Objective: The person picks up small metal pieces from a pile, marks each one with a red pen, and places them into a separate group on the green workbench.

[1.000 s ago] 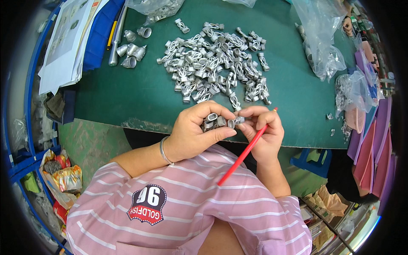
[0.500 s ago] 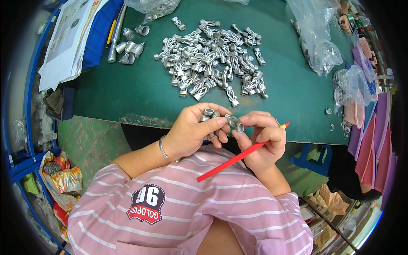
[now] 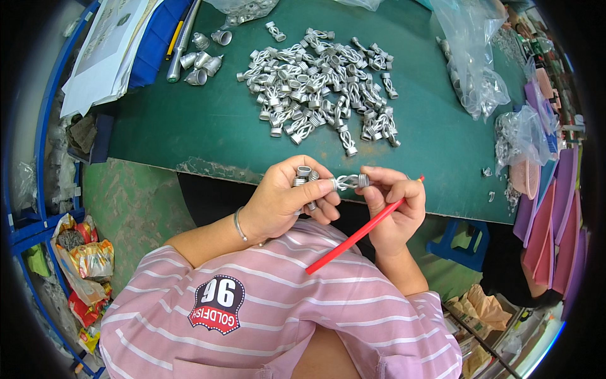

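Observation:
Several silver twisted metal fittings point(image 3: 303, 177) with ribbed ends are tucked in my left hand point(image 3: 287, 192), its fingers curled round them. One more fitting point(image 3: 348, 182) stretches between my two hands, its left end pinched by my left thumb and finger. At its ribbed right end are the thumb and fingertips of my right hand point(image 3: 398, 205). A slim red stick, like a pen or file handle point(image 3: 356, 236), also lies through my right hand, slanting down toward my shirt. Beyond my hands, a heap of similar fittings point(image 3: 322, 82) covers the middle of the green table point(image 3: 208, 136).
At the back left lie silver bell-shaped caps point(image 3: 202, 63), a metal rod point(image 3: 183, 47) and a blue tray with papers point(image 3: 148, 60). Clear plastic bags point(image 3: 473, 69) of parts are at the right. A blue stool point(image 3: 461, 245) stands below the table edge.
The fitting between my hands has turned from end-on to lengthwise, lying level. My right hand has shifted slightly right, and the red stick moved with it.

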{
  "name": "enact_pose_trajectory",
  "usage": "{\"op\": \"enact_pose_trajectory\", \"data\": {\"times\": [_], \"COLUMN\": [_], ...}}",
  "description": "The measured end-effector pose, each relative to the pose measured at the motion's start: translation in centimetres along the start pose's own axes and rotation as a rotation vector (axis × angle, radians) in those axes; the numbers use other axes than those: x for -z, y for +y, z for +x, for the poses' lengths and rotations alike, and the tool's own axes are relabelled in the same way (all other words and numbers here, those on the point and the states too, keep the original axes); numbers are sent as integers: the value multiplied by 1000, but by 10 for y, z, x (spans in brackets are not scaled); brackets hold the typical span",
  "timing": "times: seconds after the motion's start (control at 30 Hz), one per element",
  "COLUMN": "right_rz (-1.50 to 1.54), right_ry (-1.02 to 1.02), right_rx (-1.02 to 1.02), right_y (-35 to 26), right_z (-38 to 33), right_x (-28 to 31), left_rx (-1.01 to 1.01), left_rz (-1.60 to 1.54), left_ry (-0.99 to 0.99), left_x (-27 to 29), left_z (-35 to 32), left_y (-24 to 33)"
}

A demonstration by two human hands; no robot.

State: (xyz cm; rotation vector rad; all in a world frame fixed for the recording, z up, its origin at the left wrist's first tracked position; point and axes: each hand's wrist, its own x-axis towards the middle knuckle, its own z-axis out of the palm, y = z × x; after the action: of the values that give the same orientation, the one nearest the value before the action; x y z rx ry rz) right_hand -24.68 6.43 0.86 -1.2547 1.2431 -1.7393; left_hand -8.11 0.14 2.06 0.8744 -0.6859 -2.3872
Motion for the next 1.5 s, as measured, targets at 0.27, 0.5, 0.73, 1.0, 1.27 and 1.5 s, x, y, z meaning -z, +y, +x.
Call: {"op": "enact_pose_trajectory", "data": {"times": [0.27, 0.5, 0.73, 1.0, 1.27, 1.5], "right_rz": [-576, -726, 149, 467, 325, 1], "right_ry": [-156, -165, -42, -150, -194, -129], "right_rx": [270, 231, -396, -396, -180, 137], "right_y": [5, 18, 6, 11, 14, -1], "right_z": [28, 41, 34, 28, 22, 22], "right_x": [4, 2, 17, 20, 11, 1], "left_rx": [308, 334, 10, 30, -199, -145], "left_rz": [33, -43, -362, 1232, 200, 128], "left_ry": [-286, 85, 116, -203, -142, -18], "left_x": [30, 83, 134, 67, 9, 8], "left_z": [-14, 9, 55, 10, -8, 4], "left_y": [-1, -45, -77, -37, 1, 7]}}
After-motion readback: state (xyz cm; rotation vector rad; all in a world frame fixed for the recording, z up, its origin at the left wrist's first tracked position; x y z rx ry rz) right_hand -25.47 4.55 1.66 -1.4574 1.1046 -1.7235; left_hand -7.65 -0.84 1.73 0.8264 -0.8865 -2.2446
